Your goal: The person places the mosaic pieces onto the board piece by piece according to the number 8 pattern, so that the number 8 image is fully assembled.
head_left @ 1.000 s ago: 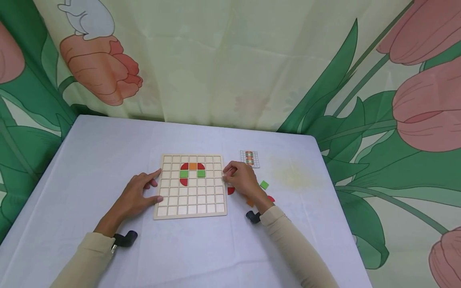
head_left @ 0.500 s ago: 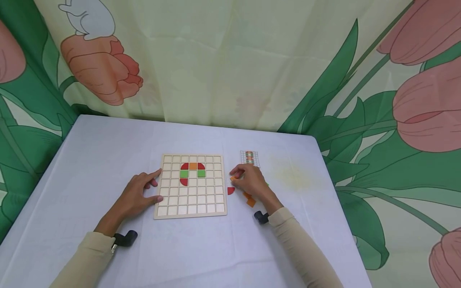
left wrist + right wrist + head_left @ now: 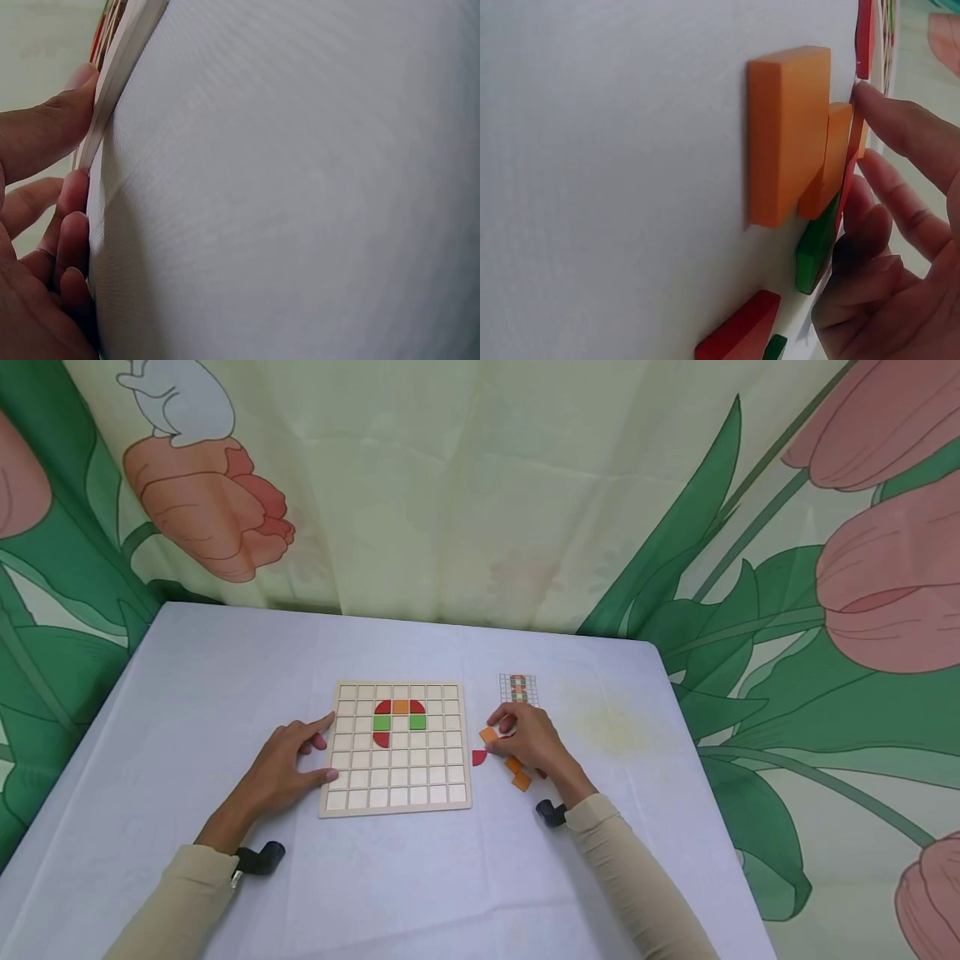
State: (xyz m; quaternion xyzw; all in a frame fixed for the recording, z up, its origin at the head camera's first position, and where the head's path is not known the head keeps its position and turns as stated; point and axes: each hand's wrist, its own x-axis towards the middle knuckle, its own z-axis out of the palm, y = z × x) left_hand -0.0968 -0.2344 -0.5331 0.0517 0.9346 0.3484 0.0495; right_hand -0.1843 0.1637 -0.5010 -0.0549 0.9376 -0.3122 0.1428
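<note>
My left hand (image 3: 288,762) lies along the left edge of a pale wooden grid board (image 3: 408,777), thumb and forefinger touching its rim; the left wrist view shows the thumb (image 3: 56,124) against that edge. Red, orange and green tiles fill several of the board's upper cells. Right of the board, my right hand (image 3: 531,742) pinches an orange square tile (image 3: 489,735) between thumb and forefinger, close to the tabletop. Below the tile lies a red quarter-round tile (image 3: 479,757). Two more orange squares (image 3: 521,782) lie nearer me.
A small printed pattern card (image 3: 508,692) lies behind my right hand. In the right wrist view, a green tile (image 3: 817,244) and a red tile (image 3: 742,326) lie beneath the hand. The white-covered table (image 3: 247,652) meets a floral curtain (image 3: 450,485) at the back.
My right hand has moved right, from the board's right edge to the loose tiles, and now has an orange square between its fingertips. The left hand stays at the board's edge.
</note>
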